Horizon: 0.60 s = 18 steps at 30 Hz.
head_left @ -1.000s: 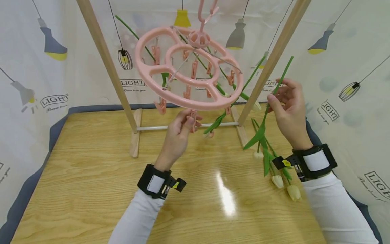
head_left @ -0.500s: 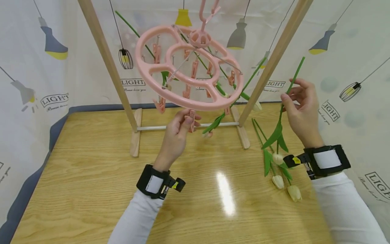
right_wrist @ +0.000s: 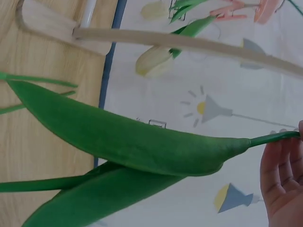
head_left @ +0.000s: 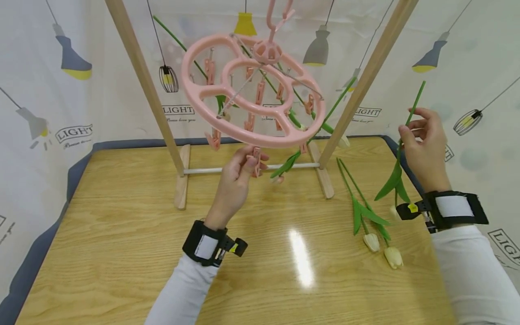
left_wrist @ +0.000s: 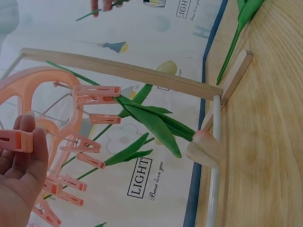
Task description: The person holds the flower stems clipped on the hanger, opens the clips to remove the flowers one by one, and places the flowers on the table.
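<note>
A pink round clip hanger point(head_left: 260, 139) hangs with several clothespins below its ring. At its near edge my left hand point(head_left: 234, 176) pinches one pink clothespin point(head_left: 257, 162) between thumb and fingers; the left wrist view shows that clothespin point(left_wrist: 18, 141) cut off at the frame's edge. Off to the right, my right hand point(head_left: 426, 146) pinches the stem of an artificial tulip point(head_left: 391, 180), bloom end down. Its large green leaves point(right_wrist: 123, 137) fill much of the right wrist view. Another tulip, its leaves point(left_wrist: 151, 125) and pale bloom point(left_wrist: 204, 149) hanging low, is clipped on the hanger.
Wooden posts point(head_left: 146, 85) flank the hanger, joined low down by a white crossbar point(head_left: 203, 170). Two white tulips point(head_left: 371, 242) lie on the wooden table point(head_left: 122, 253) at the right. More tulip stems point(head_left: 339, 101) slant up behind the ring. A lamp-patterned cloth point(head_left: 467, 180) surrounds the table.
My right hand has moved to the right with its tulip, away from the hanger and past the tulips on the table. My left hand stays at the same clothespin.
</note>
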Available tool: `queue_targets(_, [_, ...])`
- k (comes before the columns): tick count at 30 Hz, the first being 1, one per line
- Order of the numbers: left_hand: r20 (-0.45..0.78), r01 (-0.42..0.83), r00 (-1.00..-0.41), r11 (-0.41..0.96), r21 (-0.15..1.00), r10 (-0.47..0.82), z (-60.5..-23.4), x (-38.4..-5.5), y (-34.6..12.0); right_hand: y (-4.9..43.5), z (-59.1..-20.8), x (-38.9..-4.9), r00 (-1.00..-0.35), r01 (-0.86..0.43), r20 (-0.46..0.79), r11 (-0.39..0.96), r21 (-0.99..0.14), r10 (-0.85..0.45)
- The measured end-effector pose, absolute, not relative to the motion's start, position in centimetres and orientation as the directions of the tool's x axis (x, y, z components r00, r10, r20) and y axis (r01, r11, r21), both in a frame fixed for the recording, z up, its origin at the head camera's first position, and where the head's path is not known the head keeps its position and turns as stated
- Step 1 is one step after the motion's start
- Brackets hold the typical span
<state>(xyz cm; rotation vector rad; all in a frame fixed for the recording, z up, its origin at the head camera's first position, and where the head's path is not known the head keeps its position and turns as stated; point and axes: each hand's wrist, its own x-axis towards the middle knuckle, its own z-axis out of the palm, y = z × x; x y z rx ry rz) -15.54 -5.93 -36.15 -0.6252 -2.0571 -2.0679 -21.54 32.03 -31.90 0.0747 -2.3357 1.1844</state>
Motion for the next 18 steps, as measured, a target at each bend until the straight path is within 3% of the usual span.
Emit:
queue_targets(5, [0.400,0.399,-0.898,-0.048,0.916,0.180,-36.1,-15.6,-5.9,33.6,-32.8,-21.7,-0.880,-0.197,0.439,0.704,-0.682,0.180])
queue_targets(11, [0.397,0.393,-0.900,-0.058,0.918,0.177,-36.2,-15.6,-5.9,35.7,-34.1,-22.0,-0.949,-0.089,0.295,0.808,-0.583,0.108])
queue_targets(18, [0.400,0.397,-0.899,-0.057,0.916,0.180,-36.1,-15.5,-6.0,37.4,-36.1,-22.3,-0.978,-0.062,0.205,0.869,-0.491,0.046])
